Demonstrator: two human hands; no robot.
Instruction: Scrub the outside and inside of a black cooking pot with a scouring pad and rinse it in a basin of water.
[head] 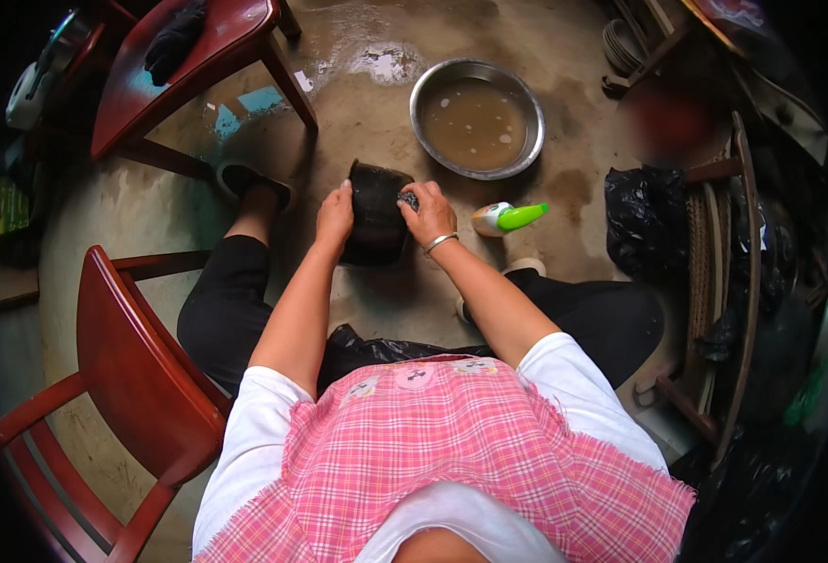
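Note:
Between my knees is a dark, blackened pot, tipped on its side above the concrete floor. My left hand grips its left edge, thumb on top. In my right hand is a dark grey scouring pad, held against the pot's right side near the rim. Beyond the pot stands a round metal basin of cloudy brown water with patches of foam. A white bottle with a bright green nozzle is to the right of my right hand. The pot's inside is hidden.
A red wooden chair is close on my left, and a red wooden seat with a dark cloth item stands ahead of it. Black plastic bags and a wooden frame line the right side. Wet patches mark the floor.

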